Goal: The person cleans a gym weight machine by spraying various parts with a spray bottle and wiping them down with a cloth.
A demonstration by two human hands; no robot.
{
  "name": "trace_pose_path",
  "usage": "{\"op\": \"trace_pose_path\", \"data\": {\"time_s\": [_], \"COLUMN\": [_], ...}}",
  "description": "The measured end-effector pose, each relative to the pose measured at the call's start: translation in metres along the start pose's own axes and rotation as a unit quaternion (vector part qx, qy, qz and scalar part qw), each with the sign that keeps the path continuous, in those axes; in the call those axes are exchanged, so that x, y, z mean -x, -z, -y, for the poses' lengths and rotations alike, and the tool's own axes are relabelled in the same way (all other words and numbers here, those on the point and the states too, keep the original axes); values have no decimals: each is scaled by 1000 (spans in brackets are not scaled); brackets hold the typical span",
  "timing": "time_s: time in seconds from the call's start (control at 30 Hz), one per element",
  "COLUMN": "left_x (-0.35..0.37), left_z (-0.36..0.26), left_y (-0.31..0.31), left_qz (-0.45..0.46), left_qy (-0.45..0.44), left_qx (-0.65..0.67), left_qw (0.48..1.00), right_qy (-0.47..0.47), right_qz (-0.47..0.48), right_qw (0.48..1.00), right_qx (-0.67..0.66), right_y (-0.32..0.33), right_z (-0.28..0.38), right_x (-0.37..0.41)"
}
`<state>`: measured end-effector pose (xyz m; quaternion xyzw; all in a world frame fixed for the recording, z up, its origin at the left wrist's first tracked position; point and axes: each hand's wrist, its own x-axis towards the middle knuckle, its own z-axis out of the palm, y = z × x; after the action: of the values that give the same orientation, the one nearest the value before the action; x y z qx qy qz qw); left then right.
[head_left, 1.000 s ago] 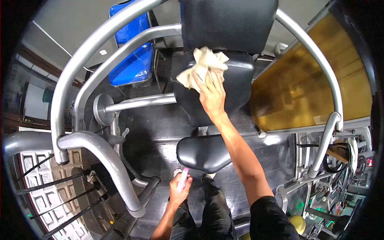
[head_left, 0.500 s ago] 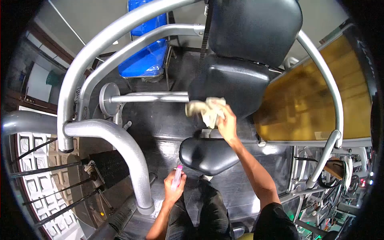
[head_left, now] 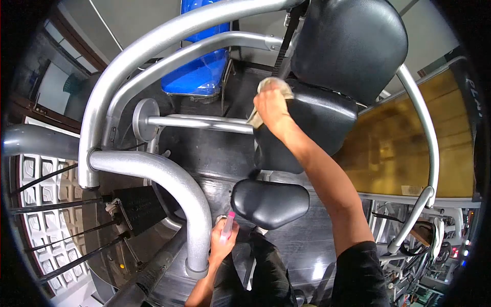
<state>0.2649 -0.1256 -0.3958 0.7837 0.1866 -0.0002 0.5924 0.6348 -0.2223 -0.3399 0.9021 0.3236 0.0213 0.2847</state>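
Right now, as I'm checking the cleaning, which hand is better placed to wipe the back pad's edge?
Right. The right hand presses the cloth against the back pad edge, while the left hand is low beside the seat, gripping a pink bottle.

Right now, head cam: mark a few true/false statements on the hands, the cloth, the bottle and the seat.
1. The right hand presses a cloth against an upper corner of the black back pad. True.
2. The left hand is empty. False: it grips a pink bottle, held low near the person's legs.
3. The cloth lies on the seat. False: the seat is bare, and the cloth is up at the back pad under the right hand.
4. A blue chair shows beyond the machine's grey tubes. True.
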Motion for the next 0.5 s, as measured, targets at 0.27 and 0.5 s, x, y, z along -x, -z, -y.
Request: {"op": "trace_pose_path", "data": {"time_s": [0.27,0.5], "left_x": [-6,-4], "left_z": [27,13], "left_y": [10,3], "left_qz": [-12,-16], "left_qy": [-55,8], "left_qx": [-92,-12], "left_qw": [994,1000], "right_qy": [14,176], "right_qz": [-32,-6], "right_qw": [998,984], "right_qx": [-52,-2], "right_y": [-44,-44], "right_z": [34,57], "right_x": [-20,-1]}}
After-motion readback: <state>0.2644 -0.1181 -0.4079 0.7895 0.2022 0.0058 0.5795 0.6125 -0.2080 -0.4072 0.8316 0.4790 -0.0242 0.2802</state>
